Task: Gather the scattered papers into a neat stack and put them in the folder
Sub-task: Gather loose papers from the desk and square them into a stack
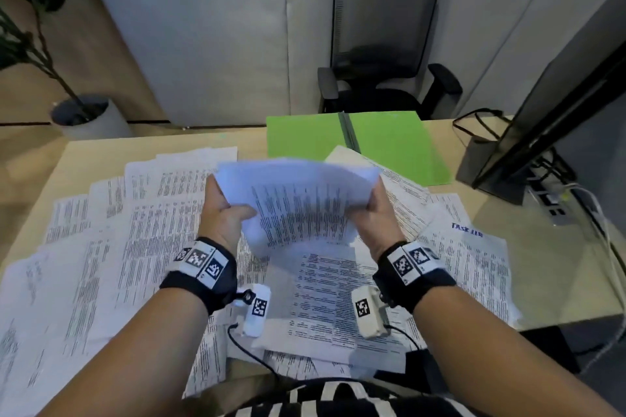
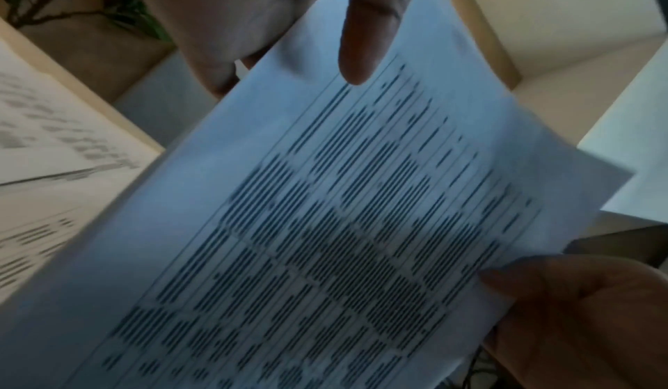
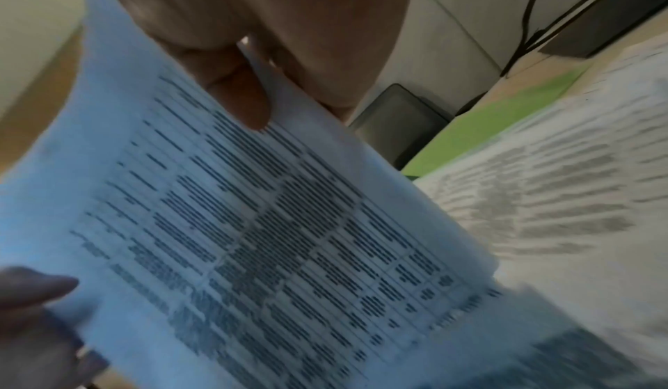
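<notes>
**Head View: Sheaf Held Up While Most Papers Lay Scattered**

Head view showed a small sheaf of papers lifted above the worktop, gripped at its left edge by the left hand and at its right edge by the right hand, thumbs on the printed face. The sheets sagged between the hands and their edges looked uneven.

To be done well, the sheaf was judged to need tapping on one edge against the worktop, loosely held, so the sheets could slide into line before more were added.

Many scattered papers lay overlapping from 7 to 3 o'clock around the sheaf. The green folder lay open at 12 o'clock; nothing was seen filed in it, though one loose sheet's corner overlapped its near edge.
</notes>
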The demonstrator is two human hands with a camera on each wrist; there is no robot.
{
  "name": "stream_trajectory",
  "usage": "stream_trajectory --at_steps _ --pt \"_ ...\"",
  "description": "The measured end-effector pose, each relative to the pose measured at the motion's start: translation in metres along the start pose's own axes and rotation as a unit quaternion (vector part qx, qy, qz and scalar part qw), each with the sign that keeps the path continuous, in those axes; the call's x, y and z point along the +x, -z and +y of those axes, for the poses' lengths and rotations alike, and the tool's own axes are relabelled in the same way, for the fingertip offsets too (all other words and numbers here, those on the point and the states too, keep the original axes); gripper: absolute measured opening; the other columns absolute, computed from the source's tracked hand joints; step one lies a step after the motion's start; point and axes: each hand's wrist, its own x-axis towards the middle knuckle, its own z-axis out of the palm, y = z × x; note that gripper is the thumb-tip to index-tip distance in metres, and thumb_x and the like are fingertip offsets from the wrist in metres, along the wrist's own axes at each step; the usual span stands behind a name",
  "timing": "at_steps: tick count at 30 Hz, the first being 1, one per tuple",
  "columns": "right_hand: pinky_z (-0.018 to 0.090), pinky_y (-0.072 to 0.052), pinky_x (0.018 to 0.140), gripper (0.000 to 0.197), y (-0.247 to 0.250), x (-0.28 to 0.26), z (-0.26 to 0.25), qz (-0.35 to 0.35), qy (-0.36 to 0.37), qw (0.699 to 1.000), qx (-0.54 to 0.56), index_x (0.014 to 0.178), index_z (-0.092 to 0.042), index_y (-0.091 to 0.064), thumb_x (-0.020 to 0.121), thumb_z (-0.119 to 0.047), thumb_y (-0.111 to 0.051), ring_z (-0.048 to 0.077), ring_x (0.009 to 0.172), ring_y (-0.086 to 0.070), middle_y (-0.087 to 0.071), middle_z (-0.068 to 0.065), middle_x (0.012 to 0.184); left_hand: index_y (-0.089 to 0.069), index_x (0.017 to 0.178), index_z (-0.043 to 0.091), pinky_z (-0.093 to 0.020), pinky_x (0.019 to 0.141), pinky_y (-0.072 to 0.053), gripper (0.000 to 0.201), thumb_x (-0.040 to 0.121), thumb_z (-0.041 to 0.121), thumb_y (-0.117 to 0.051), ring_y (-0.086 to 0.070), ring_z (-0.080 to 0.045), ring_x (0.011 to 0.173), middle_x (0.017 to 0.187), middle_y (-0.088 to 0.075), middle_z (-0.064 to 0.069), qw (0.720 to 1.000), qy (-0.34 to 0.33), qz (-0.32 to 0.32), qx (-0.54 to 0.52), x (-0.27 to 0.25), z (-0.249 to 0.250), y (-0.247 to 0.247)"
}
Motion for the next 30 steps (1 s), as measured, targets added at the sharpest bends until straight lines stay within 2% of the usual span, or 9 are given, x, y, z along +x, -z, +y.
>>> stream_trajectory --at_steps 3,5,8,12,17,20,23,27,30 --pt "0.051 -0.052 0.092 0.056 -0.005 -0.003 0.026 -0.007 -0.020 0.993 -0.114 0.129 -0.025 -0.046 0.082 0.005 -0.054 0.022 0.106 -0.062 -0.065 0.003 0.112 -0.045 0.127 0.028 -0.047 0.097 -0.046 0.067 0.072 -0.010 -0.057 -0.060 -0.022 0.107 0.116 -0.064 0.002 0.994 0.055 -0.028 0.092 -0.008 -0.019 -0.003" --pt "0.040 -0.056 0.085 0.046 -0.006 -0.004 0.027 0.009 -0.015 0.989 -0.149 0.125 -0.020 -0.048 0.085 0.002 -0.054 0.026 0.101 -0.063 -0.065 0.009 0.109 -0.045 0.131 0.025 -0.037 0.101 -0.041 0.056 0.085 -0.003 -0.057 -0.057 -0.018 0.109 0.121 -0.061 0.004 0.989 0.059 -0.026 0.135 -0.011 -0.027 -0.007" --pt "0.012 -0.047 0.062 0.027 0.000 0.006 0.016 0.049 0.020 0.985 -0.164 0.112 -0.013 -0.054 0.087 -0.002 -0.057 0.011 0.078 -0.059 -0.063 -0.003 0.089 -0.048 0.131 0.025 -0.030 0.088 -0.047 0.044 0.092 0.006 -0.055 -0.057 -0.016 0.106 0.119 -0.059 0.007 0.986 0.025 0.009 0.165 -0.005 -0.024 -0.011" --pt "0.029 -0.052 0.084 0.018 0.016 0.021 0.029 0.040 0.025 0.963 -0.265 0.107 -0.017 -0.062 0.091 -0.011 -0.057 0.014 0.087 -0.061 -0.065 -0.002 0.093 -0.049 0.129 0.019 -0.025 0.067 -0.045 0.039 0.092 0.007 -0.051 -0.057 -0.017 0.083 0.108 -0.059 -0.001 0.963 0.056 0.043 0.258 0.010 -0.035 0.004" --pt "0.037 -0.049 0.090 0.036 0.030 0.010 0.091 -0.136 -0.021 0.802 -0.581 0.124 -0.018 -0.052 0.089 -0.019 -0.060 0.024 0.111 -0.052 -0.051 0.007 0.124 -0.052 0.097 0.008 -0.032 0.071 -0.040 0.007 0.091 0.005 -0.050 -0.051 -0.026 0.077 0.080 -0.056 -0.009 0.894 0.211 0.015 0.395 0.001 -0.087 0.032" --pt "0.040 -0.044 0.085 0.053 0.035 -0.001 0.116 -0.163 -0.019 0.723 -0.671 0.127 -0.020 -0.040 0.081 -0.019 -0.065 0.028 0.109 -0.046 -0.049 0.009 0.121 -0.040 0.065 0.012 -0.028 0.058 -0.029 0.029 0.091 0.006 -0.050 -0.038 -0.019 0.058 0.061 -0.039 -0.008 0.855 0.259 -0.020 0.448 -0.004 -0.115 0.046" --pt "0.042 -0.043 0.090 0.046 0.037 0.000 0.120 -0.156 -0.047 0.732 -0.662 0.122 -0.023 -0.041 0.084 -0.027 -0.065 0.027 0.111 -0.045 -0.050 0.006 0.122 -0.036 0.063 0.017 -0.028 0.058 -0.027 0.033 0.090 0.008 -0.052 -0.035 -0.018 0.058 0.064 -0.040 -0.006 0.849 0.267 -0.035 0.455 -0.003 -0.123 0.051" --pt "0.043 -0.049 0.088 0.051 0.038 0.006 0.116 -0.150 -0.046 0.739 -0.655 0.121 -0.026 -0.039 0.080 -0.026 -0.069 0.029 0.111 -0.042 -0.036 0.006 0.125 -0.045 0.089 0.010 -0.032 0.071 -0.036 0.012 0.090 0.008 -0.057 -0.046 -0.025 0.075 0.081 -0.049 -0.008 0.845 0.291 -0.033 0.448 0.002 -0.117 0.048" --pt "0.044 -0.052 0.084 0.054 0.036 0.008 0.115 -0.166 -0.079 0.760 -0.624 0.123 -0.029 -0.035 0.080 -0.015 -0.065 0.026 0.096 -0.056 -0.043 0.004 0.118 -0.033 0.066 0.017 -0.027 0.063 -0.034 0.037 0.091 0.006 -0.058 -0.035 -0.015 0.057 0.068 -0.036 -0.002 0.841 0.305 -0.018 0.446 0.004 -0.117 0.048"
